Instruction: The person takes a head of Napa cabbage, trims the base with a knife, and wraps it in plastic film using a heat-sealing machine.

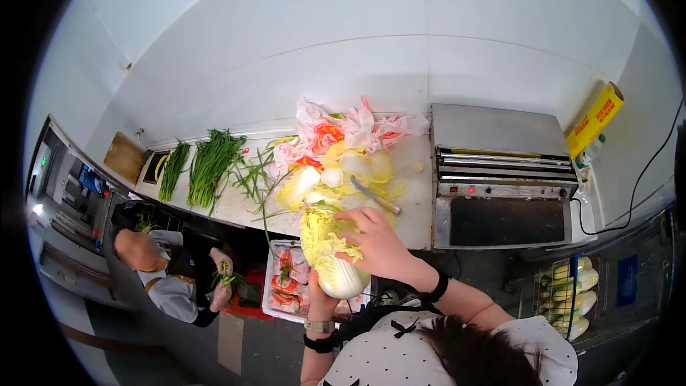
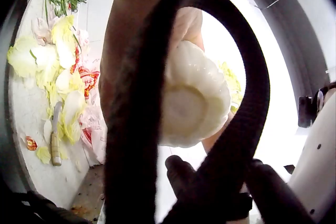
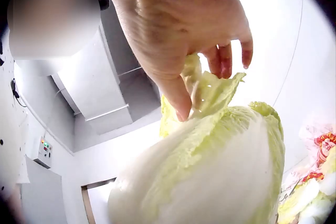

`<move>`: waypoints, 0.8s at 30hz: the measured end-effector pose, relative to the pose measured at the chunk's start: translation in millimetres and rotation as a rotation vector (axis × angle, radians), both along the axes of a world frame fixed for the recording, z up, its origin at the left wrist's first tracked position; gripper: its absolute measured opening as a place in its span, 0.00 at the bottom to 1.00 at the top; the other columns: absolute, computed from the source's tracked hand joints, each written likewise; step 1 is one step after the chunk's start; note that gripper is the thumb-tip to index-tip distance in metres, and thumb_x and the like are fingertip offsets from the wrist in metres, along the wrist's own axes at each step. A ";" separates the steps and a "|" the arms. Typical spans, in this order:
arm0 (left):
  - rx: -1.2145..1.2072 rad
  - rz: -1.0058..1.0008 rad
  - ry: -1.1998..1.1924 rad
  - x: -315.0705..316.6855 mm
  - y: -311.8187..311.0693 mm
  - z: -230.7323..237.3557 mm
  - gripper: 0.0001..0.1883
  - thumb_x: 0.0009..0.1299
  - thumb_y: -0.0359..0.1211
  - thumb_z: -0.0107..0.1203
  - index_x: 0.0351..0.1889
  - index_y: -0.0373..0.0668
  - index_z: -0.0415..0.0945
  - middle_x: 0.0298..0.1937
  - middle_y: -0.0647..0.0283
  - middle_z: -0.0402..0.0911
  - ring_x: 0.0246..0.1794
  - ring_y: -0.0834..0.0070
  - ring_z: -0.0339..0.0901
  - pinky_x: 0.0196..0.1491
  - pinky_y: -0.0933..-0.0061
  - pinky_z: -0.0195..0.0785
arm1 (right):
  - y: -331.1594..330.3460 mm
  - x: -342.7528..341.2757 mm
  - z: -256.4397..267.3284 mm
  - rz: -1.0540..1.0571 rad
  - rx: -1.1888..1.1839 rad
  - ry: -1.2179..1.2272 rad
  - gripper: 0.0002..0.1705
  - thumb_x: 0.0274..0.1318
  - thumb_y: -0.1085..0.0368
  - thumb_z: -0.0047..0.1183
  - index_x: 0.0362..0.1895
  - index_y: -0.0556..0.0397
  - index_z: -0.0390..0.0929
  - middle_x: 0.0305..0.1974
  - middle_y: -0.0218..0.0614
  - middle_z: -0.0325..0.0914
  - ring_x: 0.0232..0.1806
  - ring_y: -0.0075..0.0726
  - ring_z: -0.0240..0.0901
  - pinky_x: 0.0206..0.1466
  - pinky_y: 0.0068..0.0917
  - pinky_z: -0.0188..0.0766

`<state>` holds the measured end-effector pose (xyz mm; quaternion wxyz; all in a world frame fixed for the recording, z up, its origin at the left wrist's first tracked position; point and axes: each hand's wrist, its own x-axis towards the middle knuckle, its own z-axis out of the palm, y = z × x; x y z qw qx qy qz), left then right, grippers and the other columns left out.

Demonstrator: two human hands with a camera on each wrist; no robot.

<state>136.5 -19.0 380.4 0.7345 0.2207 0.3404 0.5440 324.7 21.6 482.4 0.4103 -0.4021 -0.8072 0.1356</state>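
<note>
A napa cabbage (image 1: 341, 280) is held up in front of the person, its pale cut base toward the body. My left hand (image 1: 321, 302) grips it from the side and below; in the left wrist view the round white base (image 2: 195, 100) shows past a dark strap, which hides part of that hand. At the leafy part, my right hand (image 1: 377, 244) pinches a loose outer leaf (image 3: 218, 91) between thumb and fingers. On the counter just beyond lie stripped cabbage leaves (image 1: 300, 187) and a knife (image 1: 377, 196) with a wooden handle.
Green stalks (image 1: 209, 171) and crumpled plastic bags (image 1: 364, 129) lie along the counter (image 1: 418, 211). A wrapping machine (image 1: 507, 171) stands right. Below are a white crate (image 1: 268, 307) of packages and a basket (image 1: 547, 289) of cabbages. Another person (image 1: 168, 271) works at left.
</note>
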 end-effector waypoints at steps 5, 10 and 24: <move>0.053 -0.014 -0.088 -0.7 3.5 -2.5 0.28 0.70 0.50 0.33 0.63 0.42 0.55 0.60 0.57 0.64 0.58 0.63 0.65 0.58 0.58 0.61 | -4.8 8.3 3.5 0.149 0.004 0.094 0.17 0.40 0.59 0.61 0.33 0.56 0.78 0.54 0.35 0.65 0.61 0.45 0.54 0.63 0.39 0.52; 0.054 0.012 -0.046 0.2 4.3 -3.2 0.29 0.70 0.50 0.33 0.63 0.43 0.55 0.60 0.57 0.64 0.58 0.63 0.65 0.58 0.59 0.61 | -15.0 10.6 1.2 0.347 -0.486 0.222 0.22 0.40 0.55 0.62 0.37 0.57 0.75 0.45 0.44 0.72 0.46 0.49 0.70 0.47 0.35 0.67; 0.154 0.397 -0.066 -11.5 7.8 18.8 0.31 0.70 0.54 0.33 0.64 0.44 0.54 0.61 0.58 0.63 0.60 0.64 0.62 0.60 0.59 0.59 | -26.9 6.2 -41.2 0.660 -0.754 -0.035 0.22 0.44 0.64 0.59 0.45 0.55 0.69 0.36 0.42 0.76 0.38 0.38 0.73 0.42 0.29 0.68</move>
